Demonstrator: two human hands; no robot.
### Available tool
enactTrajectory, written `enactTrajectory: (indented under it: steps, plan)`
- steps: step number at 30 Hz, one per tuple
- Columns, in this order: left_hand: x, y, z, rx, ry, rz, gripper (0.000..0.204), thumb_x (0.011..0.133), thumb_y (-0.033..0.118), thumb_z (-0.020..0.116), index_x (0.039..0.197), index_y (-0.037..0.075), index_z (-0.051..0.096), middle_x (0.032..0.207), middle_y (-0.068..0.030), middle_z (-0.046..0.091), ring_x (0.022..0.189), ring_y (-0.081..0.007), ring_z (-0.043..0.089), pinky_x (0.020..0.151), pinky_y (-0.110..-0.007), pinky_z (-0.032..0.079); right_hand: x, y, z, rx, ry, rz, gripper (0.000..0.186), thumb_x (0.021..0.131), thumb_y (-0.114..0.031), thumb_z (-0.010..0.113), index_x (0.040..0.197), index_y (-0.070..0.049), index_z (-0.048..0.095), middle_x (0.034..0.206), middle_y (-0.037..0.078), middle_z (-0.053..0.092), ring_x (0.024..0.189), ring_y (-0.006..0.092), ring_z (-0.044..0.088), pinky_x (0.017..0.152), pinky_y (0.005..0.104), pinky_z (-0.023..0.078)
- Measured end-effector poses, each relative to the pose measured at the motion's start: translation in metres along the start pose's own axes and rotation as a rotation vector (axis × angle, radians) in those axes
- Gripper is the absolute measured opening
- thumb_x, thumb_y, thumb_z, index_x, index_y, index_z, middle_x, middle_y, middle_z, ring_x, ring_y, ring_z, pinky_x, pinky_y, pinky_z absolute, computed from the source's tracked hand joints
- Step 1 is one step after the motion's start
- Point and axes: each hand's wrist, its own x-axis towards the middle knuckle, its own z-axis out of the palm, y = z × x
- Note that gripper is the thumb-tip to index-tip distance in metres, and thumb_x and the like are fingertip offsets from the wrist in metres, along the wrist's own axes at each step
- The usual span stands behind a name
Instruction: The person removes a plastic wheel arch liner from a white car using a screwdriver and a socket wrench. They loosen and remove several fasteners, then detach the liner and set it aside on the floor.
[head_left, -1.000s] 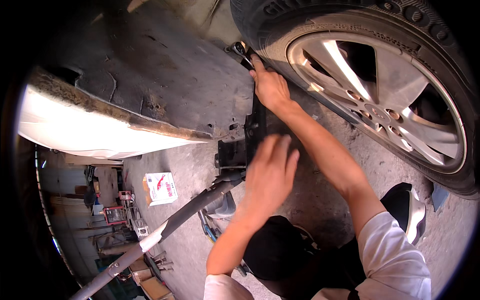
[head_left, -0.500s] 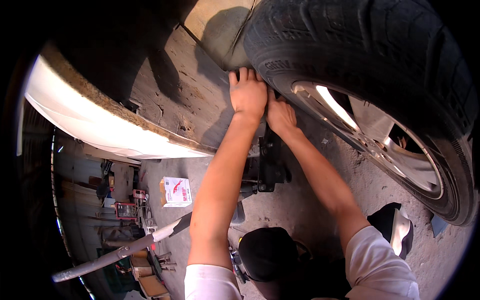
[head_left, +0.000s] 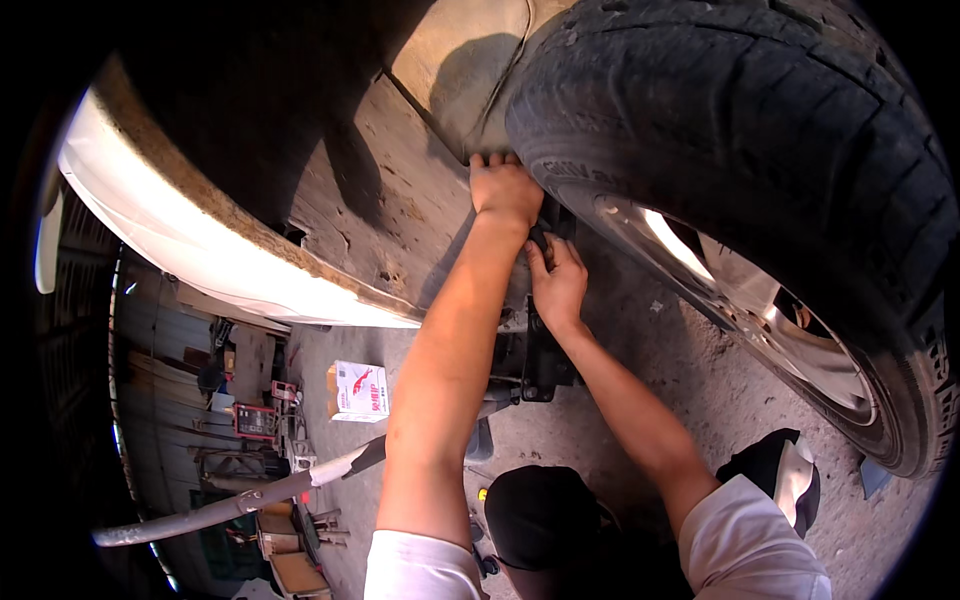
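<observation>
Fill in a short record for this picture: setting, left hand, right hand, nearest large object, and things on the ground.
setting: dusty ground under a raised white car body
left hand: pressed up beside the black rubber tyre
right hand: gripping a dark part just below the left hand; what it is cannot be told
wheel: silver alloy rim
ground: white and red cardboard box, long grey jack handle

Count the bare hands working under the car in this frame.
2. The left hand is raised against the dusty wheel-arch lining beside the black rubber tyre. The right hand sits just below it, by a dark metal part; its fingertips are partly hidden.
</observation>
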Motion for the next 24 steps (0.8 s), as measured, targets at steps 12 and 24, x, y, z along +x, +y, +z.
enactTrajectory:
  steps: [12,24]
  plan:
    - [0.003,-0.004,0.012,-0.078,0.082,-0.039,0.035,0.086,0.021,0.045,0.112,0.011,0.065,0.123,-0.013,0.058,0.126,-0.0273,0.042,0.107,-0.044,0.018,0.07,0.062,0.046,0.724,0.044,0.507,0.024,0.09,-0.025,0.059,0.091,-0.001,0.062,0.084,0.003,0.062,0.072,0.012,0.051,0.062,0.0259,0.038]
    - [0.003,0.002,0.015,0.236,0.008,0.11,0.038,0.093,0.026,0.04,0.125,0.014,0.055,0.128,-0.0021,0.053,0.118,-0.021,0.043,0.095,-0.053,0.025,0.027,0.084,0.019,0.403,-0.312,0.649,0.034,0.091,-0.043,0.051,0.096,-0.01,0.058,0.08,-0.003,0.057,0.066,0.007,0.047,0.061,0.0249,0.04]
